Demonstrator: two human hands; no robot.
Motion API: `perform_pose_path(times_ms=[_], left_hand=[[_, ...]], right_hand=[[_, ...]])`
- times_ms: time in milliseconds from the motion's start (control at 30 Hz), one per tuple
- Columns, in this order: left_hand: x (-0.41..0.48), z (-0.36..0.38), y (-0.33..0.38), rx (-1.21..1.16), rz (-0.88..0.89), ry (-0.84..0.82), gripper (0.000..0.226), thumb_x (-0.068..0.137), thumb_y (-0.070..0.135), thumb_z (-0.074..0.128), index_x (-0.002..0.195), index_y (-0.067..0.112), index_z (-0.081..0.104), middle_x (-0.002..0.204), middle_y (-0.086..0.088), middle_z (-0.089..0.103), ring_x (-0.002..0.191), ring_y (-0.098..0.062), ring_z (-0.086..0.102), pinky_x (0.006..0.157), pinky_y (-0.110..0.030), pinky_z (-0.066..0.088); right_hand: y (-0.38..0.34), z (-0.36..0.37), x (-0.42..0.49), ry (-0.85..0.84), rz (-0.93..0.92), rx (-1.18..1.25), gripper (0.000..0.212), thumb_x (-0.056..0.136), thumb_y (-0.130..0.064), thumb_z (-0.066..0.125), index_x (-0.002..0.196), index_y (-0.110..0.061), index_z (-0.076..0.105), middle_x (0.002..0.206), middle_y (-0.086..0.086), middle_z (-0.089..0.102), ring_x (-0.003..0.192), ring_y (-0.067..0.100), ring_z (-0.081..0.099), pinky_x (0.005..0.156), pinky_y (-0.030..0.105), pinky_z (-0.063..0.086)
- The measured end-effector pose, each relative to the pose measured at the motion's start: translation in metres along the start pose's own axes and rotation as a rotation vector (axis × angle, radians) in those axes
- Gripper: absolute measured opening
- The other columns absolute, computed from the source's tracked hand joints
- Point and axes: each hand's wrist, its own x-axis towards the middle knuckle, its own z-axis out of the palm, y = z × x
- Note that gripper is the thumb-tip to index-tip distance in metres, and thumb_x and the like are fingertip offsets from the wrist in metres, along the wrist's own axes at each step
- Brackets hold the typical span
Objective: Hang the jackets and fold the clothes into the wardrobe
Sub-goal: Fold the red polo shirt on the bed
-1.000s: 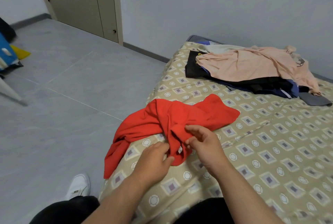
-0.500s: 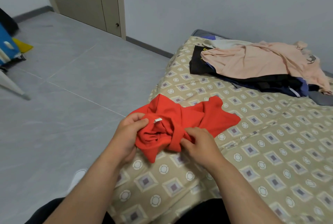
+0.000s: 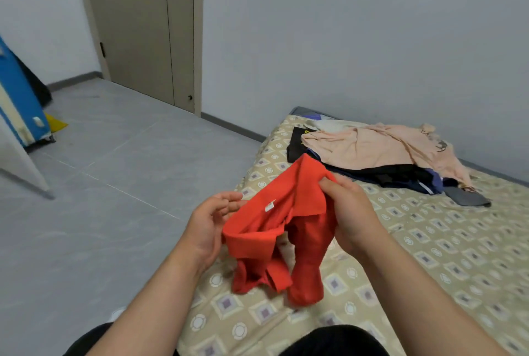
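Note:
A red garment [image 3: 286, 229] with a small white label hangs lifted above the near edge of the bed [image 3: 429, 255]. My right hand [image 3: 352, 212] grips its upper right part, fingers curled round the cloth. My left hand [image 3: 209, 224] is at its left edge with the palm turned up and the fingers loosely spread, touching the fabric. The garment's lower ends droop onto the patterned sheet.
A pile of clothes [image 3: 380, 152], peach on top of black and navy pieces, lies at the far side of the bed by the wall. A beige door [image 3: 143, 29] stands at the back left. Grey tiled floor [image 3: 100, 198] spreads to the left, with blue objects [image 3: 17, 104] at the left edge.
The red garment has been raised off the bed and partly opened out. My right hand moved up and right with the cloth; my left hand loosened its hold. The view tilted upward.

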Motion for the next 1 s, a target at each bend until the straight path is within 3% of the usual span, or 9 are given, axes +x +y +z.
perform_pose_path(times_ms=[133,233,333,400,467,567,700,867,1000], left_hand=[[-0.02,0.0,-0.007,0.021,0.005,0.08,0.044,0.098,0.035,0.032,0.101,0.006,0.064,0.091,-0.011,0.07,0.081,-0.021,0.064,0.072,-0.033,0.046],[-0.046,0.002,-0.014,0.186,0.04,0.011,0.039,0.09,0.049,0.051,0.102,0.015,0.067,0.087,0.004,0.072,0.08,-0.009,0.064,0.073,-0.026,0.048],[-0.067,0.013,-0.014,0.528,0.115,-0.098,0.024,0.076,0.032,0.075,0.087,0.013,0.068,0.07,0.01,0.069,0.066,-0.005,0.062,0.06,-0.018,0.046],[-0.069,0.021,-0.006,0.701,0.203,-0.018,0.01,0.079,0.025,0.073,0.076,0.017,0.068,0.064,0.01,0.067,0.065,-0.008,0.06,0.061,-0.024,0.045],[-0.066,0.025,0.01,0.77,0.258,0.049,0.022,0.09,0.023,0.062,0.07,0.015,0.067,0.06,0.009,0.063,0.061,-0.009,0.054,0.061,-0.031,0.041],[-0.068,0.033,0.049,0.752,0.352,0.13,0.029,0.097,0.026,0.051,0.08,0.01,0.068,0.073,-0.002,0.069,0.069,-0.016,0.057,0.066,-0.038,0.045],[-0.083,0.053,0.127,1.081,0.633,0.188,0.027,0.101,0.011,0.046,0.078,0.02,0.058,0.079,0.01,0.061,0.075,-0.009,0.053,0.062,-0.02,0.038],[-0.096,0.076,0.229,1.397,0.928,0.345,0.03,0.099,0.017,0.048,0.07,0.025,0.055,0.079,-0.004,0.054,0.086,-0.032,0.058,0.069,-0.04,0.043],[-0.118,0.12,0.289,1.355,1.105,0.452,0.021,0.094,0.013,0.042,0.08,0.021,0.056,0.085,-0.005,0.056,0.083,-0.03,0.055,0.067,-0.038,0.043]], right_hand=[[-0.048,0.005,-0.021,-0.018,-0.136,-0.074,0.021,0.094,-0.006,0.056,0.088,-0.01,0.076,0.09,0.012,0.071,0.082,0.022,0.064,0.08,0.037,0.051],[-0.082,0.01,-0.036,-0.058,-0.223,-0.063,0.022,0.093,-0.006,0.058,0.085,-0.014,0.076,0.09,0.011,0.073,0.082,0.021,0.066,0.082,0.038,0.052],[-0.107,0.016,-0.051,-0.117,-0.266,-0.052,0.021,0.094,-0.014,0.061,0.082,-0.017,0.078,0.093,0.013,0.075,0.084,0.024,0.069,0.088,0.044,0.054],[-0.121,0.018,-0.059,-0.127,-0.296,-0.069,0.018,0.095,-0.018,0.063,0.085,-0.018,0.078,0.098,0.015,0.075,0.089,0.029,0.071,0.091,0.048,0.054],[-0.135,0.018,-0.065,-0.118,-0.34,-0.083,0.016,0.095,-0.017,0.063,0.089,-0.018,0.078,0.099,0.015,0.075,0.091,0.029,0.071,0.09,0.047,0.055],[-0.16,0.011,-0.073,-0.092,-0.416,-0.1,0.013,0.094,-0.015,0.063,0.096,-0.019,0.076,0.097,0.007,0.077,0.089,0.019,0.072,0.085,0.038,0.057],[-0.195,-0.006,-0.081,-0.01,-0.507,-0.148,0.017,0.091,-0.005,0.064,0.095,-0.017,0.076,0.089,0.003,0.077,0.08,0.014,0.071,0.072,0.029,0.057],[-0.242,-0.036,-0.089,0.126,-0.674,-0.301,0.018,0.09,-0.009,0.066,0.085,-0.022,0.078,0.082,-0.003,0.077,0.075,0.011,0.069,0.074,0.029,0.055],[-0.287,-0.054,-0.099,0.255,-0.755,-0.399,0.019,0.088,-0.01,0.066,0.075,-0.021,0.073,0.067,-0.005,0.07,0.061,0.009,0.06,0.061,0.025,0.048]])
